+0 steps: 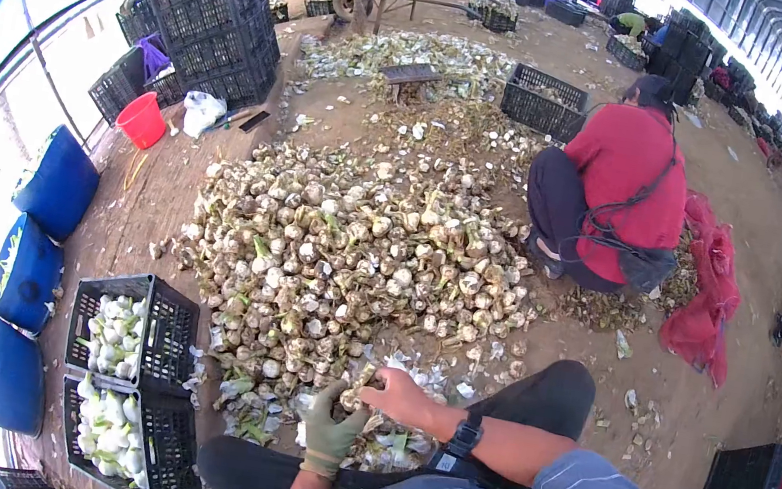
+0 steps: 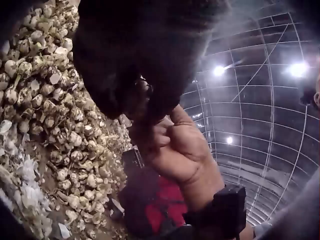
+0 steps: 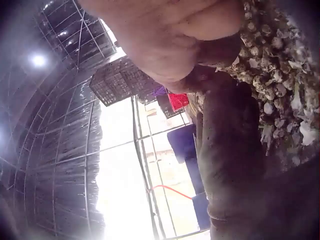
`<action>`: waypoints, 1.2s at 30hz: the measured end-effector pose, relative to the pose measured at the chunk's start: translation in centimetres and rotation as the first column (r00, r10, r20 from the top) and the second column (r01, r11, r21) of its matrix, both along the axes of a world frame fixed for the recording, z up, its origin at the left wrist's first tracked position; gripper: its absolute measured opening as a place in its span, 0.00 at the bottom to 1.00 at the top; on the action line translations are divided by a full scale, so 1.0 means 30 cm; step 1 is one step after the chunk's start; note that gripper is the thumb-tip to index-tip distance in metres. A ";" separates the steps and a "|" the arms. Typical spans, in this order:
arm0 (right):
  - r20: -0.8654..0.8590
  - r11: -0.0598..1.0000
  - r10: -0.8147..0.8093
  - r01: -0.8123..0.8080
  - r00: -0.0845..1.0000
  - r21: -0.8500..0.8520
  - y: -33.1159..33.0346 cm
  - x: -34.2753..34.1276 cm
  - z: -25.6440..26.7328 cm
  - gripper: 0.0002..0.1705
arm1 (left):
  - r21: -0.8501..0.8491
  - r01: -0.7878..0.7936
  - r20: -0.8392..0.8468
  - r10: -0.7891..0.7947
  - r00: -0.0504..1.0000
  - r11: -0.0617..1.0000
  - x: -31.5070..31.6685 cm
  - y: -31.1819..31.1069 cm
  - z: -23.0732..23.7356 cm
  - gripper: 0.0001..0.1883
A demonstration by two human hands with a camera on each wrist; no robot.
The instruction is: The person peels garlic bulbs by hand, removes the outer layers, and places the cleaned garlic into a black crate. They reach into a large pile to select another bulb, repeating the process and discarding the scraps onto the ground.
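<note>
Low over a heap of garlic, my gloved left hand grips a garlic bulb with a dry stalk. My bare right hand meets it from the other side, fingers curled and pinching at the bulb and stalk. In the left wrist view the right hand shows its curled fingers against the dark glove, which hides most of the bulb. The right wrist view has the gloved hand just below the right hand. Unpeeled garlic bulbs spread out in front of both hands.
Two black crates of white trimmed garlic stand at my left, beside blue barrels. Ahead on the right crouches a person in a red top, near a red mesh sack. Stacked crates and a red bucket stand further back.
</note>
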State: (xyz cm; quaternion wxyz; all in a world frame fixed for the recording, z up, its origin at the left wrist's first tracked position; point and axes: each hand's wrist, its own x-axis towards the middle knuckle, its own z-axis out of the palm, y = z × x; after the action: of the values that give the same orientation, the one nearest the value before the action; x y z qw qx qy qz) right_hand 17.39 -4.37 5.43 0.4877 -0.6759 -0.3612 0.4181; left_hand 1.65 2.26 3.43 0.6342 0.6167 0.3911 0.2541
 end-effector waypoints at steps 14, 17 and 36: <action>-0.035 0.993 -0.004 0.000 0.999 -0.114 -0.080 -0.174 -0.096 0.21 | 0.536 0.101 -0.144 -0.027 0.989 0.838 -0.134 -0.084 0.000 0.28; 0.025 0.993 0.017 -0.014 1.000 -0.113 -0.077 -0.171 -0.203 0.23 | 0.356 0.064 -0.016 -0.063 0.998 0.932 -0.141 -0.076 -0.092 0.27; -0.214 0.999 0.048 -0.046 0.976 0.013 -0.113 -0.155 -0.083 0.21 | 0.084 0.128 0.106 -0.137 0.985 0.988 -0.157 -0.076 -0.033 0.28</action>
State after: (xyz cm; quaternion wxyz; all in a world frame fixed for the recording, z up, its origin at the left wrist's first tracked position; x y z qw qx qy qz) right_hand 12.73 -7.76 2.94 0.5163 -0.6163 -0.3243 0.4985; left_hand -3.07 -0.02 2.44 0.6464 0.6502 0.3029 0.2603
